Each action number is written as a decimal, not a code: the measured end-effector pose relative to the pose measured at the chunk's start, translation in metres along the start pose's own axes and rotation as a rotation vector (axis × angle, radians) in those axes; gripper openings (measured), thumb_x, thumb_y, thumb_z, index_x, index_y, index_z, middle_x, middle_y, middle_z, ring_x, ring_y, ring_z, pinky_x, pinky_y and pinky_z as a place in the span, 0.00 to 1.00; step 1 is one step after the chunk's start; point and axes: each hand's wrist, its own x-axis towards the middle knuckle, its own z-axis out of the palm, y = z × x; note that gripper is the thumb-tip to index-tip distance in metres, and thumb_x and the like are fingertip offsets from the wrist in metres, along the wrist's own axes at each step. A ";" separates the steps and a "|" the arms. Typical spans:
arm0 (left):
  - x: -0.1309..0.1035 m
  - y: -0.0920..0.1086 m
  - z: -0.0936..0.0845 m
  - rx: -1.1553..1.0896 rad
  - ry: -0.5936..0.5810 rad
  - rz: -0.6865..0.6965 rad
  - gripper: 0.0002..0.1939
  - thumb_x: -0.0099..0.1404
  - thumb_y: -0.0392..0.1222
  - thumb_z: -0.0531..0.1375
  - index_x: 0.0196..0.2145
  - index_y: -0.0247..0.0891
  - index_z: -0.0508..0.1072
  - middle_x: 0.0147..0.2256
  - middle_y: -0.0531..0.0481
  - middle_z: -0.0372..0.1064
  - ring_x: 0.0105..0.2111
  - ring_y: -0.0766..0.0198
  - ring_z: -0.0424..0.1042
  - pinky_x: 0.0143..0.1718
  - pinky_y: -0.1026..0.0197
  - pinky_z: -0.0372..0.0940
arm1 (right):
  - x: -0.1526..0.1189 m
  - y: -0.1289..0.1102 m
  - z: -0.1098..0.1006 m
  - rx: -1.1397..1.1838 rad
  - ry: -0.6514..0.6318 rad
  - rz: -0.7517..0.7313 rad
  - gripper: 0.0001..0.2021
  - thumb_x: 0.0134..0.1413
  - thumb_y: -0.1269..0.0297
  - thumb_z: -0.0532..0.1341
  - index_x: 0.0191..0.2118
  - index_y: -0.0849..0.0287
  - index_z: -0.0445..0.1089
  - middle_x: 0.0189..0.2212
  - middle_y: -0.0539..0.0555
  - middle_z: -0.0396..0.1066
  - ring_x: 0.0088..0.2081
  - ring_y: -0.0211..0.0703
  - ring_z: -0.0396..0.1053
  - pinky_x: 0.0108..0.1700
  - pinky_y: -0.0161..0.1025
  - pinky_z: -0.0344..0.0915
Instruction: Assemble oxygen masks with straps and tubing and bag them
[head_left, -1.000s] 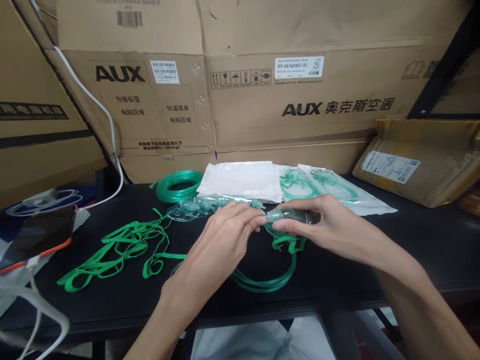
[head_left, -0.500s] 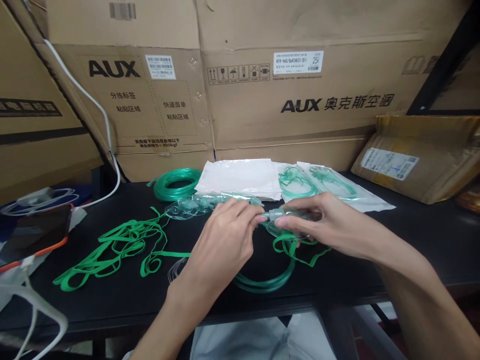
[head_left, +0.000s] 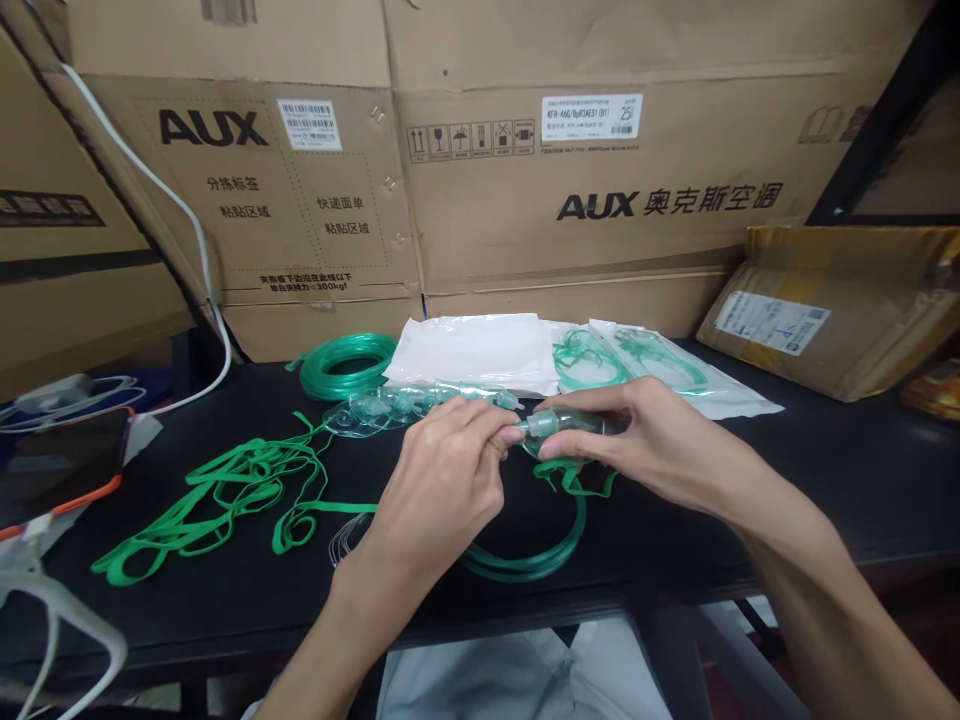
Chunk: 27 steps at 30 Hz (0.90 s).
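My right hand (head_left: 637, 435) is closed round a clear oxygen mask (head_left: 574, 420), its pale connector (head_left: 541, 424) pointing left. My left hand (head_left: 457, 455) pinches the end of green tubing right at that connector; whether the tube sits inside it I cannot tell. Below the hands, a loop of the green tubing (head_left: 525, 568) lies on the black table. A green elastic strap (head_left: 574, 476) dangles under the mask. Behind my left hand, several clear masks (head_left: 382, 408) lie in a row, with a tangle of green straps (head_left: 232, 480) to their left.
At the back are a coil of green tubing (head_left: 349, 368), a white packet (head_left: 469, 352) and bagged mask sets (head_left: 637, 365). Large cardboard boxes (head_left: 480, 230) stand behind. A taped parcel (head_left: 832, 300) sits at right; a phone (head_left: 64, 470) and white cables (head_left: 67, 610) are at left.
Both hands keep their hold on the mask and tubing, with only slight shifts. The strap under the mask hangs somewhat differently. The whole view has moved a little.
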 end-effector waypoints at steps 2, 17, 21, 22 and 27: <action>0.001 0.001 -0.002 -0.059 -0.012 -0.046 0.10 0.74 0.30 0.56 0.39 0.38 0.77 0.33 0.50 0.76 0.35 0.59 0.72 0.40 0.56 0.63 | -0.002 -0.004 0.001 0.032 0.030 -0.027 0.21 0.57 0.43 0.70 0.51 0.48 0.83 0.47 0.48 0.85 0.47 0.59 0.81 0.45 0.45 0.77; -0.025 -0.014 -0.034 -0.033 -0.427 -0.106 0.17 0.72 0.54 0.64 0.56 0.52 0.79 0.51 0.53 0.79 0.53 0.54 0.76 0.52 0.57 0.69 | -0.005 0.030 0.015 -0.161 -0.240 -0.291 0.24 0.68 0.59 0.65 0.67 0.37 0.68 0.70 0.50 0.64 0.69 0.55 0.63 0.68 0.53 0.65; -0.051 -0.014 -0.040 0.035 -0.442 -0.062 0.24 0.65 0.49 0.72 0.58 0.52 0.77 0.52 0.52 0.78 0.54 0.54 0.75 0.56 0.54 0.69 | -0.039 0.031 0.009 -0.260 -0.187 -0.211 0.28 0.68 0.50 0.62 0.70 0.31 0.61 0.72 0.48 0.59 0.71 0.61 0.60 0.68 0.60 0.64; -0.056 -0.011 -0.039 0.042 -0.447 -0.056 0.23 0.66 0.46 0.71 0.58 0.53 0.77 0.52 0.53 0.77 0.53 0.55 0.75 0.56 0.53 0.69 | -0.053 0.033 0.010 -0.274 -0.106 -0.182 0.28 0.69 0.50 0.61 0.71 0.30 0.59 0.71 0.49 0.62 0.70 0.62 0.61 0.68 0.62 0.64; -0.066 0.009 -0.016 0.070 -0.399 0.072 0.16 0.70 0.34 0.66 0.53 0.48 0.78 0.45 0.53 0.77 0.44 0.58 0.76 0.51 0.53 0.70 | -0.127 0.056 0.049 0.178 0.126 -0.176 0.21 0.59 0.55 0.67 0.57 0.26 0.76 0.55 0.48 0.79 0.53 0.62 0.80 0.53 0.50 0.80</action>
